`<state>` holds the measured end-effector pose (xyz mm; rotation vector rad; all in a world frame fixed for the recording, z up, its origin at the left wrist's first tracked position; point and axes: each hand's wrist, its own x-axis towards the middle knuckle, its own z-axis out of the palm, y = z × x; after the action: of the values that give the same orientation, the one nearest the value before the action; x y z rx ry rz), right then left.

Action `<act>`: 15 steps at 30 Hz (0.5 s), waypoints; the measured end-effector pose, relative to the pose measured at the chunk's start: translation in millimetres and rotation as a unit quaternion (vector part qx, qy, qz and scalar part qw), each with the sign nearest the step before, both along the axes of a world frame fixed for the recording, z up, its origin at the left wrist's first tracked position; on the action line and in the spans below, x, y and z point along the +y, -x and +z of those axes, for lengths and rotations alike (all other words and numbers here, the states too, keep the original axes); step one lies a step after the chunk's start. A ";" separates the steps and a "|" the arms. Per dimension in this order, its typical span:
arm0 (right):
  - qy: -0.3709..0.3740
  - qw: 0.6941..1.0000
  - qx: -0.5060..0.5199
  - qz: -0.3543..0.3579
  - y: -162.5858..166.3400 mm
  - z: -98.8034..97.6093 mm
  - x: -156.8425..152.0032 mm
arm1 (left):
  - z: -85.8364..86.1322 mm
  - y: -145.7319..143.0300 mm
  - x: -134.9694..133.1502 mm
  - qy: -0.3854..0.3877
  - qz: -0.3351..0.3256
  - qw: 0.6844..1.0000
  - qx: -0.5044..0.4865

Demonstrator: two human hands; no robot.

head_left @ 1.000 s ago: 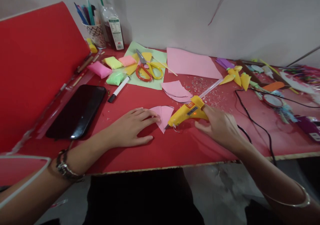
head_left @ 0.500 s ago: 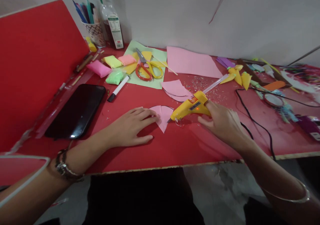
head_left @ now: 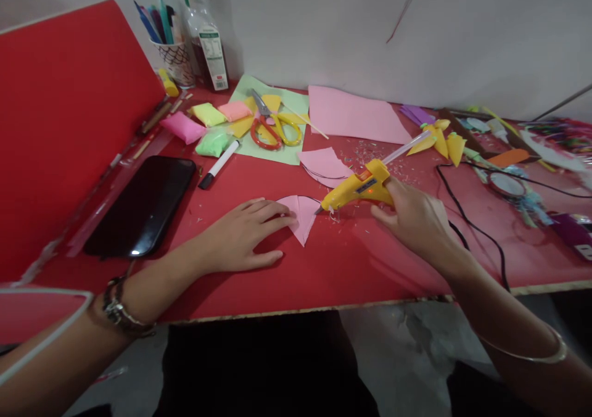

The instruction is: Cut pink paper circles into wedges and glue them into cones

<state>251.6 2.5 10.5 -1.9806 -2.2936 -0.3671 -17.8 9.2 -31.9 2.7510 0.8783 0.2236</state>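
Note:
My right hand (head_left: 414, 222) is wrapped round the handle of a yellow hot glue gun (head_left: 358, 189). A clear glue stick (head_left: 407, 147) juts from its back, and a small orange light glows on its side. The nozzle tip meets the right edge of a pink fan-shaped paper piece (head_left: 303, 216), which has a crease down its middle. My left hand (head_left: 250, 232) lies flat with fingers outstretched, its fingertips pressing the left part of that piece onto the red table (head_left: 277, 293). Behind the gun rest more pink cut pieces (head_left: 325, 165) with dark outlines.
A phone (head_left: 141, 207) and a marker (head_left: 219, 164) lie left. Scissors (head_left: 266, 121) rest on a green sheet (head_left: 277, 152), near a pink sheet (head_left: 356, 115). A bottle (head_left: 213, 59) and pen cup (head_left: 176, 62) stand at the back. A black cord (head_left: 472, 222) runs along the right.
My right hand has shifted the glue gun slightly right and away from me, its nozzle following the pink piece's right edge upward. My left hand has stayed put.

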 end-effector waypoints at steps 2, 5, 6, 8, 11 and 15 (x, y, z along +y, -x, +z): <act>-0.002 1.000 -0.005 0.001 -0.7 0.4 0.9 | 0.0 0.1 -0.2 0.001 0.001 1.000 0.000; -0.009 1.000 -0.009 0.001 -2.1 0.6 2.5 | 0.0 0.6 -0.1 0.002 0.002 1.000 -0.001; -0.011 1.000 -0.009 0.001 -2.5 0.7 3.0 | 0.1 0.7 -0.1 0.002 0.001 1.000 -0.002; -0.014 1.000 -0.009 -0.003 -3.0 0.8 4.1 | 0.4 0.8 0.1 0.003 0.000 1.000 -0.004; -0.008 1.000 -0.009 -0.013 -3.3 1.3 5.3 | 1.0 0.6 0.3 0.004 0.001 1.000 -0.006; -0.006 1.000 -0.013 -0.024 -3.8 0.9 6.2 | 1.1 0.0 0.3 0.007 0.003 1.000 -0.009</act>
<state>255.4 8.6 11.4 -2.0401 -2.2571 -0.4104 -17.8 9.5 -30.8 2.7306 0.8795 0.2416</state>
